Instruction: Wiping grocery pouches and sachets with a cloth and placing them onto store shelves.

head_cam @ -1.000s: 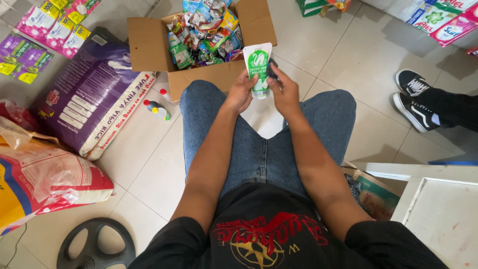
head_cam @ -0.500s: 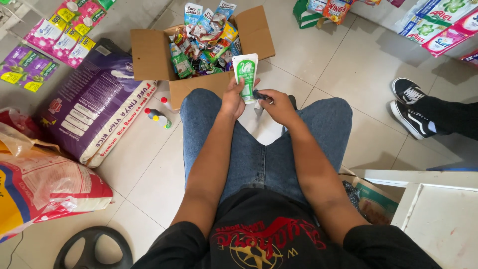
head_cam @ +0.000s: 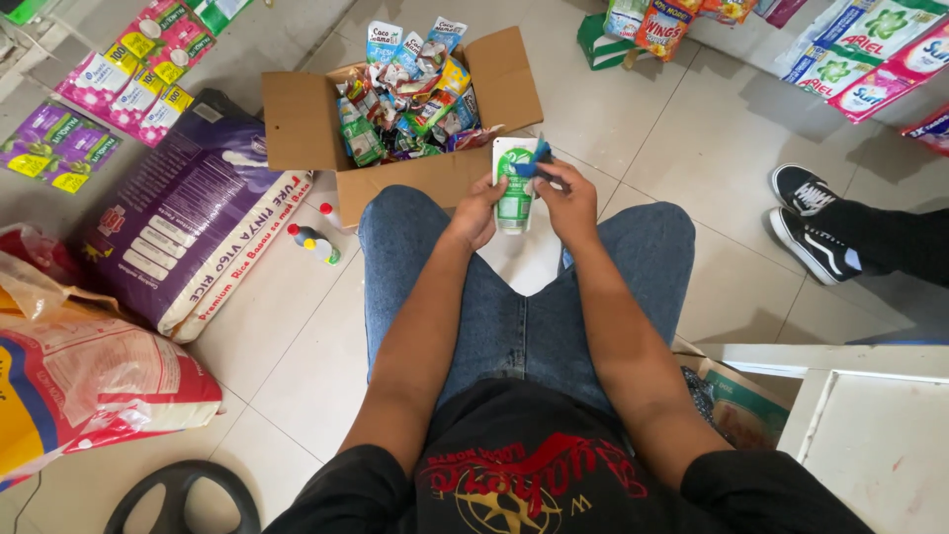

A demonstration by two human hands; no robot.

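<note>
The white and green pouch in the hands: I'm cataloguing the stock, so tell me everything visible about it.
The white and green pouch is a small flat sachet, glossy like plastic, white with a green design. It is held upright above the knees, before the open cardboard box. The left hand grips its left edge; the right hand holds a small blue object against its top.

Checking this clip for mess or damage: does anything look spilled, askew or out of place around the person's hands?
Nothing looks spilled or broken. The left hand holds a white and green pouch upright; the right hand pinches a small blue object at its top. Two small bottles lie loose on the floor tiles beside the packet-crammed cardboard box.
</note>
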